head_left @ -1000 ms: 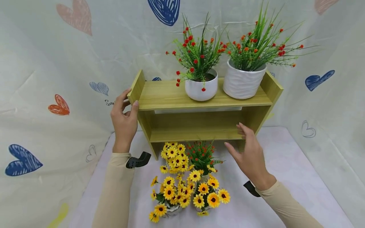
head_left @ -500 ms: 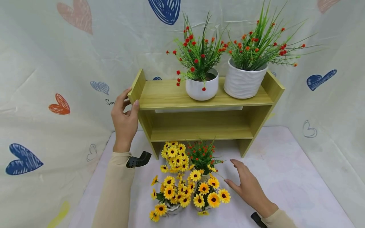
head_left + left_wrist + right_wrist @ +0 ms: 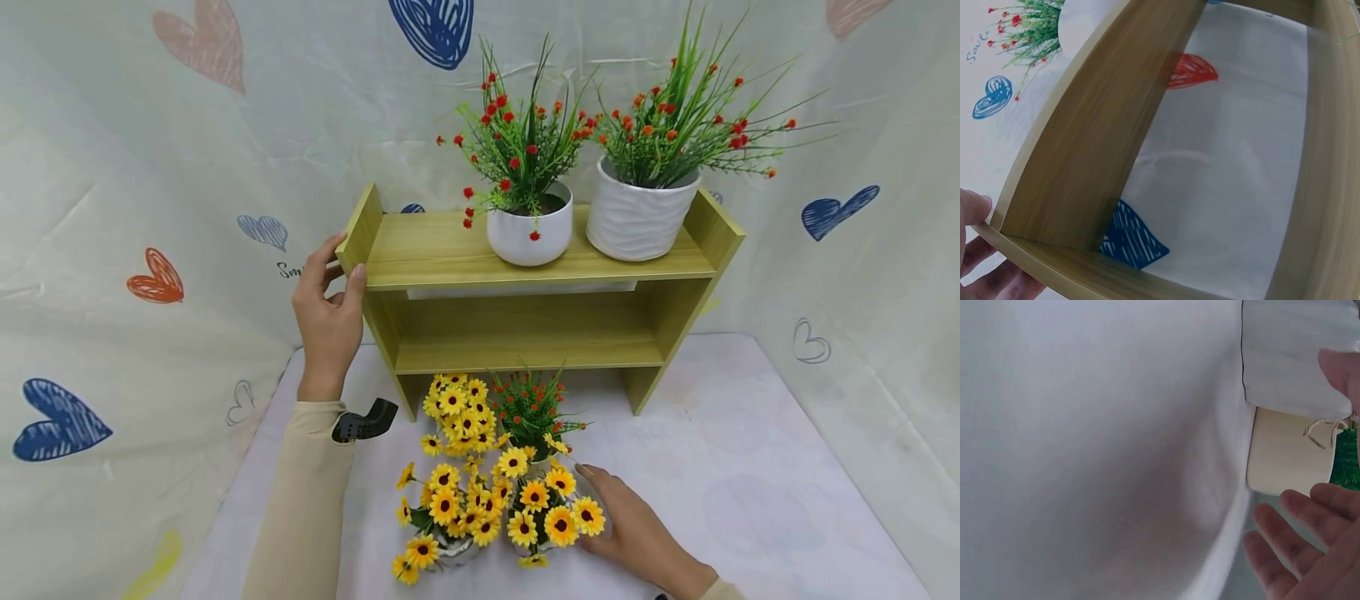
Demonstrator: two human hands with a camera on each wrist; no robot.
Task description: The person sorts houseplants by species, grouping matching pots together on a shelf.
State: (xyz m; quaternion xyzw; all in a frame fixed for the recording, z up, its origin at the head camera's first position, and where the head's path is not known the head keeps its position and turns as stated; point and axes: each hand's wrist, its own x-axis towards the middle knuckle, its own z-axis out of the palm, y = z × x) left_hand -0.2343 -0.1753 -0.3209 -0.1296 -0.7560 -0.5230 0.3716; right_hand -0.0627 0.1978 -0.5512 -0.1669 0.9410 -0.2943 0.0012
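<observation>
My left hand [image 3: 328, 325] grips the upper left end of a two-tier wooden shelf [image 3: 427, 250], thumb at the front edge and fingers around the outside of the side panel. The left wrist view shows the thumb [image 3: 974, 207] at that same corner. Down at the front right, my right hand [image 3: 637, 529] is beside a potted bunch of yellow daisies [image 3: 551, 512], its fingertips partly behind the blooms. In the right wrist view its fingers are spread, the thumb overlapping a whitish pot [image 3: 1297, 356]. A cream pot with twine [image 3: 1288, 450] stands beyond the fingers.
On the top board stand a round white pot [image 3: 528, 237] and a larger ribbed white pot [image 3: 641, 221], both with red-flowered grass. Two more daisy bunches, one at front left [image 3: 450, 517] and one behind [image 3: 457, 412], and a small red-flowered plant [image 3: 528, 408] crowd the table.
My right hand has come down from the shelf's lower right side to the front right daisy pot. The left hand keeps its hold on the shelf.
</observation>
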